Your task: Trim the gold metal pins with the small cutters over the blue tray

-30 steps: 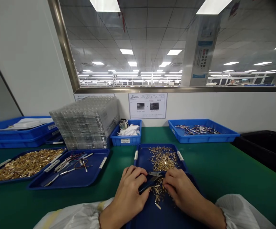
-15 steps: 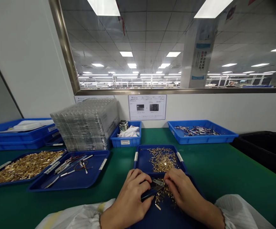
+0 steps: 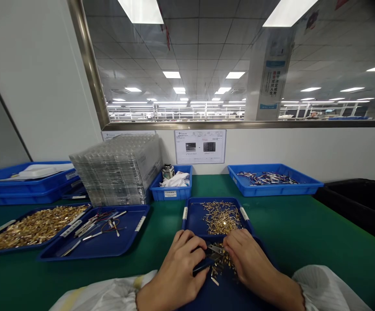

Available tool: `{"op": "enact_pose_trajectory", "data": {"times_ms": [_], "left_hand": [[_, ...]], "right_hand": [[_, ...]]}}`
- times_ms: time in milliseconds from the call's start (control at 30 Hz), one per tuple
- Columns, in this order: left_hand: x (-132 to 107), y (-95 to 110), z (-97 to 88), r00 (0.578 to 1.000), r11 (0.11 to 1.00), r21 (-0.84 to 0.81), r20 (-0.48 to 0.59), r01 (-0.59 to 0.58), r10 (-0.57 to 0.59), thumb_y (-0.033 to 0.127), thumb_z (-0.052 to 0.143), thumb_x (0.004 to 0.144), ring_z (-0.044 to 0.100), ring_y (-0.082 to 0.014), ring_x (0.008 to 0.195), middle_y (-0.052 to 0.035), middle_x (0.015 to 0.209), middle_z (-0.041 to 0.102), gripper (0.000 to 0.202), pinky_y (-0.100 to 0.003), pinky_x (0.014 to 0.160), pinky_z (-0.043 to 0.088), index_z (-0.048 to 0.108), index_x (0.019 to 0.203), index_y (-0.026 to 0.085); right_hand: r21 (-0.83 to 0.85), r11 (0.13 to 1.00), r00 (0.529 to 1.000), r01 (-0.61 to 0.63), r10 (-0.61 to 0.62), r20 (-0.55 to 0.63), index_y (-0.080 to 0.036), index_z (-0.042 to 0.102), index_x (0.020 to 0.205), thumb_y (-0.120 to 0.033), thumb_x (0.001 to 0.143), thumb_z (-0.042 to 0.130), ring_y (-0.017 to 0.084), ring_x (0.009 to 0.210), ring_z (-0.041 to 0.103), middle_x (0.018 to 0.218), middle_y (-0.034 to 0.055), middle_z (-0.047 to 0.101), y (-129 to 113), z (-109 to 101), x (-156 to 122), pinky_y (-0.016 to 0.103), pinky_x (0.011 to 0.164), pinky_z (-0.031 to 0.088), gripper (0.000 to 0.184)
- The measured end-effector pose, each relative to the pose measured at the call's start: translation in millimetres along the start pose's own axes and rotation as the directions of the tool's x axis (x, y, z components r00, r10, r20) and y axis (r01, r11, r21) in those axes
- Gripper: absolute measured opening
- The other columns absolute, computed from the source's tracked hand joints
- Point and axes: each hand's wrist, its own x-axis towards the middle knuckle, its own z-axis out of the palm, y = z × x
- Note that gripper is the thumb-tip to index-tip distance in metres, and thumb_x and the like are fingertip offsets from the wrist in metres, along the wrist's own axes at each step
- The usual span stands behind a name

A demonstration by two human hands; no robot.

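My left hand is closed around small blue-handled cutters, whose metal jaws point right. My right hand is pinched over the near end of a pile of small gold pins, its fingertips at the cutter jaws; what it pinches is too small to make out. Both hands work over a blue tray right in front of me, with loose gold pins scattered under them. White sleeves cover both wrists.
On the green table: a tray of gold parts at far left, a tray of tools, a stack of clear blister trays, a small blue bin, a blue tray of grey parts, a black bin at right.
Both hands have shifted slightly down and toward me over the tray; the cutters stay in my left hand and the right fingertips stay at the jaws.
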Motion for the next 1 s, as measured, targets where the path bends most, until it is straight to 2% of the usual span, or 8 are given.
{"op": "enact_pose_trajectory", "data": {"times_ms": [67,267,600,767,867,1000], "left_hand": [[0,0,0.0,1.000,1.000,0.017,0.005,0.003,-0.003,0.015,0.060,0.073,0.049,-0.0219,0.087,-0.0027,0.090,0.060,0.005,-0.042,0.083,0.038,0.056,0.073,0.018],[-1,3,-2.2,0.997,0.996,0.062,0.048,0.060,-0.063,0.017,0.059,0.075,0.049,-0.0211,0.081,-0.0024,0.086,0.060,0.004,-0.039,0.075,0.039,0.056,0.073,0.018],[0,4,-2.8,0.999,0.998,0.059,0.010,0.034,-0.034,0.015,0.059,0.074,0.050,-0.0205,0.080,-0.0033,0.086,0.060,0.004,-0.038,0.076,0.040,0.057,0.073,0.018],[2,8,-5.4,0.997,0.999,0.040,-0.073,-0.030,0.033,0.016,0.057,0.076,0.051,-0.0208,0.078,-0.0038,0.083,0.062,0.004,-0.038,0.073,0.040,0.060,0.074,0.018],[3,9,-6.2,0.992,0.999,0.016,-0.117,-0.043,0.045,0.017,0.057,0.077,0.051,-0.0206,0.078,-0.0045,0.081,0.063,0.004,-0.037,0.073,0.040,0.061,0.075,0.018],[2,6,-4.9,0.996,1.000,-0.019,-0.086,-0.025,0.023,0.018,0.058,0.077,0.051,-0.0202,0.079,-0.0047,0.084,0.062,0.003,-0.037,0.074,0.040,0.060,0.075,0.018]], "right_hand": [[0.018,1.000,1.000,-0.011,0.011,-0.003,-0.016,0.050,0.081,-0.004,0.086,0.032,0.020,0.073,0.047,0.078,0.0061,0.053,0,0,0,0.036,0.069,0.037,0.022],[0.222,0.968,0.992,-0.119,0.124,-0.009,-0.019,0.052,0.083,-0.007,0.086,0.040,0.018,0.075,0.051,0.081,0.0031,0.056,0,-4,2,0.031,0.068,0.039,0.017],[0.280,0.940,0.979,-0.193,0.203,-0.007,-0.019,0.055,0.072,-0.007,0.078,0.046,0.016,0.068,0.051,0.070,0.0005,0.056,-1,-5,4,0.028,0.062,0.038,0.015],[0.307,0.936,0.976,-0.174,0.205,-0.072,-0.018,0.050,0.065,-0.003,0.070,0.045,0.015,0.064,0.050,0.064,-0.0009,0.053,-4,-10,7,0.027,0.060,0.036,0.016],[0.328,0.935,0.977,-0.136,0.182,-0.115,-0.018,0.048,0.063,-0.004,0.070,0.044,0.013,0.061,0.049,0.061,-0.0021,0.051,-3,-13,8,0.026,0.060,0.035,0.016],[0.355,0.932,0.993,-0.081,0.108,-0.057,-0.018,0.049,0.063,-0.005,0.071,0.046,0.013,0.062,0.049,0.062,-0.0019,0.052,2,-19,9,0.024,0.059,0.036,0.016]]}}
